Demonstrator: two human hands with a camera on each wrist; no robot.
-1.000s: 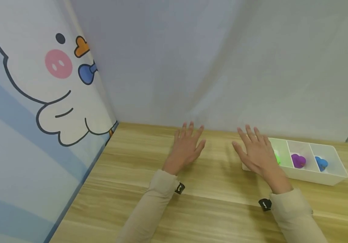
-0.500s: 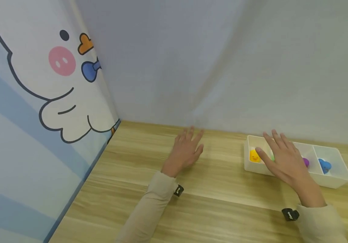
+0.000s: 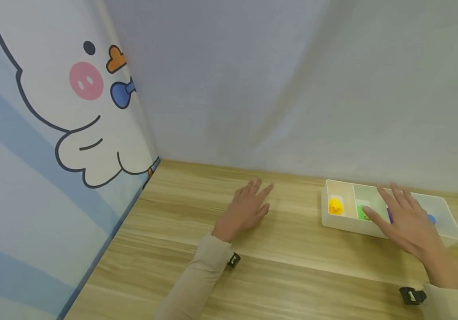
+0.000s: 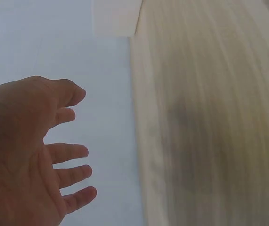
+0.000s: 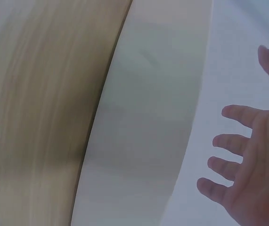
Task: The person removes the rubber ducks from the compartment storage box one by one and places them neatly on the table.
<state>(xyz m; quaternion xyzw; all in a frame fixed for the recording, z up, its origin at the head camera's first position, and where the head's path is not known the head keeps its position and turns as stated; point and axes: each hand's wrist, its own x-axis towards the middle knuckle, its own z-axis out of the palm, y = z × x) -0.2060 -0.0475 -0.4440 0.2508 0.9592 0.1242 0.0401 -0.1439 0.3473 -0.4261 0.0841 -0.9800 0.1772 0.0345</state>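
Note:
My right hand [image 3: 411,224], fingers spread, hovers over the right part of a white divided box [image 3: 349,226] and holds nothing. In the box's leftmost compartment sits a yellow duck figure [image 3: 335,206]. A green figure [image 3: 363,213] lies in the compartment beside it. Farther right, a purple piece [image 3: 390,215] and a blue piece [image 3: 431,218] are mostly hidden behind my right hand. To the left of the box, my left hand [image 3: 243,211] is held over the table with its fingers extended and nothing in it. The right wrist view shows the box's side wall [image 5: 143,113] near my fingers.
The wood-grain table [image 3: 197,195] ends at a pale cloth backdrop [image 3: 229,98]. A printed cartoon cloth [image 3: 53,178] borders the left side. A black band piece [image 3: 412,295] sits at my right cuff, another [image 3: 234,260] at my left.
My right hand has moved right along the box, uncovering the yellow duck and the green figure and covering more of the purple and blue pieces. My left hand has drawn slightly back from the backdrop.

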